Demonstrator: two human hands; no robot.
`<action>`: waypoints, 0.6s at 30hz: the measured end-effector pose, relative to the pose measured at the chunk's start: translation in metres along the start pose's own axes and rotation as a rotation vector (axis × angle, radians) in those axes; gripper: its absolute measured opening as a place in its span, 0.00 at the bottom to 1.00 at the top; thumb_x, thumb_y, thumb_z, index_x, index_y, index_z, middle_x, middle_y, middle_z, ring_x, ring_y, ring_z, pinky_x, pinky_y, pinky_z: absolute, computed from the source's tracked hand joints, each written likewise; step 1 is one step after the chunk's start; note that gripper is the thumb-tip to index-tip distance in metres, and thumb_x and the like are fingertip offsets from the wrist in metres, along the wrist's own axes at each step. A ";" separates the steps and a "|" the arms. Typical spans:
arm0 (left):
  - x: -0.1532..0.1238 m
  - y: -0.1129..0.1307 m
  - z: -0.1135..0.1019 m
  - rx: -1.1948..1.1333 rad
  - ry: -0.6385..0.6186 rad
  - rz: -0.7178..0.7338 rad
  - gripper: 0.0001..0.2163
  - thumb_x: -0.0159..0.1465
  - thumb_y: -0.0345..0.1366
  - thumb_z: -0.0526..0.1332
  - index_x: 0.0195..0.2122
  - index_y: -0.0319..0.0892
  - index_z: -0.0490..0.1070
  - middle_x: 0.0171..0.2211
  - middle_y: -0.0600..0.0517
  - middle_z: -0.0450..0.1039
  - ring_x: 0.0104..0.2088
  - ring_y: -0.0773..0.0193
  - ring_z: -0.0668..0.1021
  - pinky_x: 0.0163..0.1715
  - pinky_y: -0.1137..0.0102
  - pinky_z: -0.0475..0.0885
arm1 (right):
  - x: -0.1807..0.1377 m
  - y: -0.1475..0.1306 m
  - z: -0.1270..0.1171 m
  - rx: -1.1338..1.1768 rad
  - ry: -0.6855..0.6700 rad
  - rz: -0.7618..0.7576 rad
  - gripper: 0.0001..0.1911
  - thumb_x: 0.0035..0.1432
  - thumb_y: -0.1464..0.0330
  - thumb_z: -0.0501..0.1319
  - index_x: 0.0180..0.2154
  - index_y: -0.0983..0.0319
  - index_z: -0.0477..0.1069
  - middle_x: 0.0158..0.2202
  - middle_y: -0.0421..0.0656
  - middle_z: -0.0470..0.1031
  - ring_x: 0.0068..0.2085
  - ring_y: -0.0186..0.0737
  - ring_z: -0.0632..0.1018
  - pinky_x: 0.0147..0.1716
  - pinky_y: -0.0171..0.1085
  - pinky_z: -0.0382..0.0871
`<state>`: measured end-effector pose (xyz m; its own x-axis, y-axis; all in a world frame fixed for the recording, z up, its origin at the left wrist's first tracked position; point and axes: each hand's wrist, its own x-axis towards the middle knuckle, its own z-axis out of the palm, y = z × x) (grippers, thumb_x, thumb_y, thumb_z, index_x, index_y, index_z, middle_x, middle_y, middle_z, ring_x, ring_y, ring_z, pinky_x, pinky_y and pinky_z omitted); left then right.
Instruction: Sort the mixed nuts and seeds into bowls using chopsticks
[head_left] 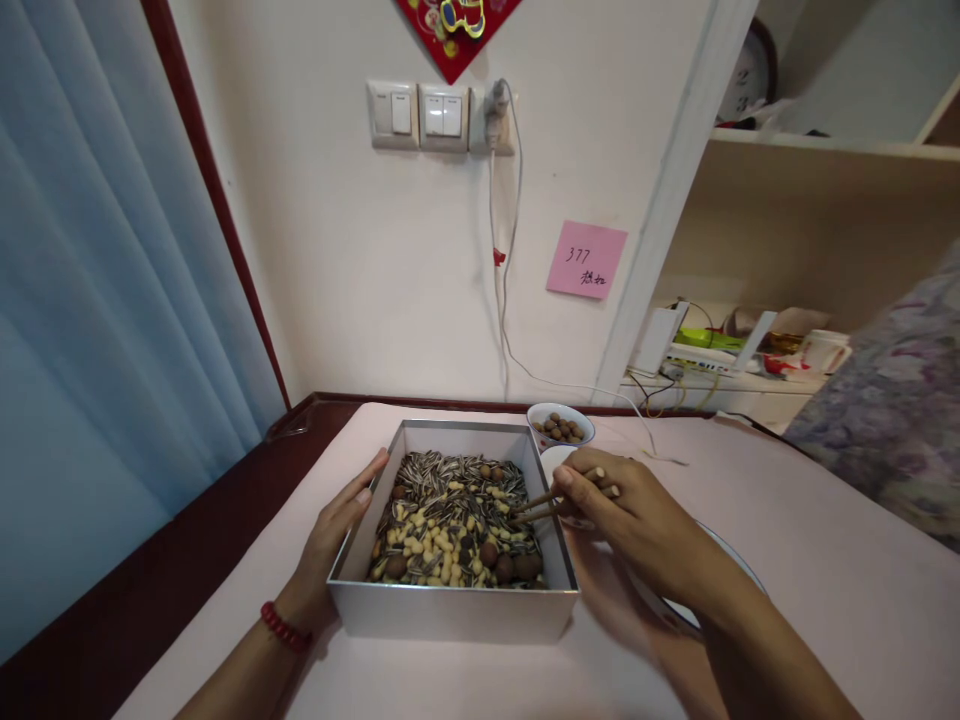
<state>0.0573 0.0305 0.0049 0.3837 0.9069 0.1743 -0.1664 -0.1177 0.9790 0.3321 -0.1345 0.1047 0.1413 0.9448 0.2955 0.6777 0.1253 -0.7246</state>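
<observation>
A white box (450, 612) stands in front of me, holding sunflower seeds (431, 478), peanuts (439, 550) and several round brown nuts (489, 553). My left hand (335, 525) lies along the box's left wall, fingers stretched out and touching its side. In my right hand (630, 510) is a pair of chopsticks (546, 503), reaching over the right wall with the tips among the seeds. Whether the tips pinch anything is too small to tell. Behind the box sits a bowl (537, 412) of brown nuts. A second white bowl (553, 458) is partly hidden by my right hand.
A plate (731, 552) lies under my right forearm, mostly covered. A white cable (570, 384) runs from the wall socket down onto the pink tabletop (825, 560). Blue curtain (97, 250) hangs at the left; shelves (787, 150) with odds and ends stand at the right.
</observation>
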 end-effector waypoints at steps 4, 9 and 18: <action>0.000 -0.001 -0.001 -0.002 -0.006 -0.004 0.23 0.64 0.48 0.61 0.60 0.52 0.69 0.69 0.56 0.55 0.68 0.49 0.59 0.66 0.58 0.57 | 0.000 0.001 0.000 0.027 0.015 -0.002 0.22 0.70 0.54 0.49 0.29 0.60 0.67 0.28 0.40 0.69 0.30 0.38 0.70 0.29 0.36 0.64; -0.002 0.002 0.001 0.000 0.011 -0.010 0.24 0.63 0.48 0.62 0.60 0.52 0.70 0.68 0.56 0.57 0.67 0.48 0.60 0.65 0.59 0.59 | -0.002 -0.001 -0.005 0.034 0.048 -0.013 0.23 0.69 0.53 0.50 0.29 0.60 0.69 0.27 0.40 0.70 0.30 0.38 0.70 0.29 0.36 0.63; 0.001 -0.002 -0.001 0.000 -0.006 -0.007 0.26 0.64 0.48 0.62 0.62 0.48 0.68 0.68 0.53 0.58 0.67 0.47 0.60 0.66 0.55 0.56 | -0.023 -0.009 -0.034 0.079 0.296 -0.061 0.19 0.67 0.53 0.56 0.34 0.58 0.75 0.34 0.43 0.77 0.36 0.43 0.78 0.32 0.38 0.71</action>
<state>0.0571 0.0318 0.0030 0.3901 0.9053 0.1682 -0.1636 -0.1116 0.9802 0.3476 -0.1682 0.1257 0.3143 0.8068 0.5002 0.6350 0.2130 -0.7425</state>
